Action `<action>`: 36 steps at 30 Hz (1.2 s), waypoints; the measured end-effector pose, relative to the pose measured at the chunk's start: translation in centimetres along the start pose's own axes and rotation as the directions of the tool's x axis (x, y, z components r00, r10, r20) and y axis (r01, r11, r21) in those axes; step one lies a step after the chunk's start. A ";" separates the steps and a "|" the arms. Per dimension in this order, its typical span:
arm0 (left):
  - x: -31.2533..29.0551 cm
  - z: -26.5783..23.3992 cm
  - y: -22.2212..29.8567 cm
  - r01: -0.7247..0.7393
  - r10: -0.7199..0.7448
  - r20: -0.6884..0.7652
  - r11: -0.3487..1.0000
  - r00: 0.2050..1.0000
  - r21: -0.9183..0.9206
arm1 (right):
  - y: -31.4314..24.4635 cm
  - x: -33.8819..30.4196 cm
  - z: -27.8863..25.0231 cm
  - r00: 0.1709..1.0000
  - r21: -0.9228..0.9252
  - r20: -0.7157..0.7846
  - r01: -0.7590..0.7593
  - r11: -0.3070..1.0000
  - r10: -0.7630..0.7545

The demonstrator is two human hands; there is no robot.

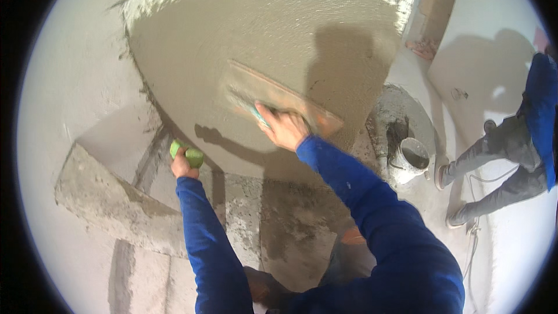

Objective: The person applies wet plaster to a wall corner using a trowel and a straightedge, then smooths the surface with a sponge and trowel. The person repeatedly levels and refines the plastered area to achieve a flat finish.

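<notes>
My right hand (pixel 286 129) is closed round the handle of a long rectangular plastering trowel (pixel 278 92). The blade is smeared by motion and lies on or close over a wide sheet of wet grey-green mortar (pixel 215 40); contact cannot be made out. To the left and nearer to me, my left hand (pixel 182 166) grips a bright green sponge-like block (pixel 189 155). That hand is off the mortar, by its lower left edge. Both arms wear blue sleeves, and their shadows fall across the wet surface.
A white mortar-stained bucket (pixel 408 161) stands at the right, beside a round grey-stained patch (pixel 401 110). Further right is another person (pixel 514 145) in blue and grey, near a cable (pixel 474 221). A rough concrete ledge (pixel 110 197) juts out at the lower left.
</notes>
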State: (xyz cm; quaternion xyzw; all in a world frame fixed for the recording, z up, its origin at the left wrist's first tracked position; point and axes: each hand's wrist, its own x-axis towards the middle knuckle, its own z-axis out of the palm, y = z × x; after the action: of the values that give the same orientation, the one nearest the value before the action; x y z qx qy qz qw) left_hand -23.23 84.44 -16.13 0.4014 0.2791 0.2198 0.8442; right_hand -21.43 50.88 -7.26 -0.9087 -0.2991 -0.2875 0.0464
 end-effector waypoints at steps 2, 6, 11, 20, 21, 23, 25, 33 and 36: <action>-0.2 -0.4 1.0 -0.095 0.096 -0.020 0.995 0.995 0.027 | 2.1 -6.6 1.5 0.995 0.081 -0.044 -0.083 0.993 0.087; 1.0 -1.4 1.7 -0.217 0.220 -0.040 0.973 0.975 0.078 | 8.2 -7.1 -6.7 0.788 0.037 -0.585 -0.209 0.977 0.191; 2.1 -0.4 -0.2 -0.059 0.063 -0.051 0.996 0.997 0.065 | 9.4 7.1 -16.9 0.716 0.264 -0.641 -0.132 0.955 0.276; 1.3 0.4 -0.5 -0.119 0.107 0.117 0.988 0.987 0.098 | 7.1 -10.4 -4.0 0.868 0.164 -0.379 -0.279 0.946 0.321; 1.6 0.1 -0.3 -0.083 0.074 0.101 0.992 0.992 0.092 | 8.4 -10.0 -5.9 0.704 0.165 -0.656 -0.220 0.961 0.274; 2.2 -0.2 -0.1 -0.161 0.149 0.135 0.984 0.980 0.082 | 11.0 -6.4 -12.0 0.641 0.261 -0.677 -0.251 0.932 0.362; 2.5 -0.2 -0.6 -0.101 0.090 0.121 0.991 0.989 0.091 | 12.4 -0.2 -18.8 0.564 0.293 -0.748 -0.192 0.937 0.349; -0.2 2.4 -1.2 -0.140 0.125 0.106 0.980 0.987 0.143 | 7.7 6.7 -21.9 0.709 0.280 -0.674 -0.014 0.960 0.207; -0.8 2.6 -0.8 -0.125 0.113 0.106 0.985 0.988 0.117 | 3.9 -1.9 -11.5 0.840 0.288 -0.518 -0.004 0.958 0.160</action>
State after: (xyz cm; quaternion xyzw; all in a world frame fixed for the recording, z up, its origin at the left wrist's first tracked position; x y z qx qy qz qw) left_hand -21.98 82.03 -15.21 0.4792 0.2256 0.2322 0.8158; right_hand -26.14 43.78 1.55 -0.7886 -0.2716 -0.4830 0.2664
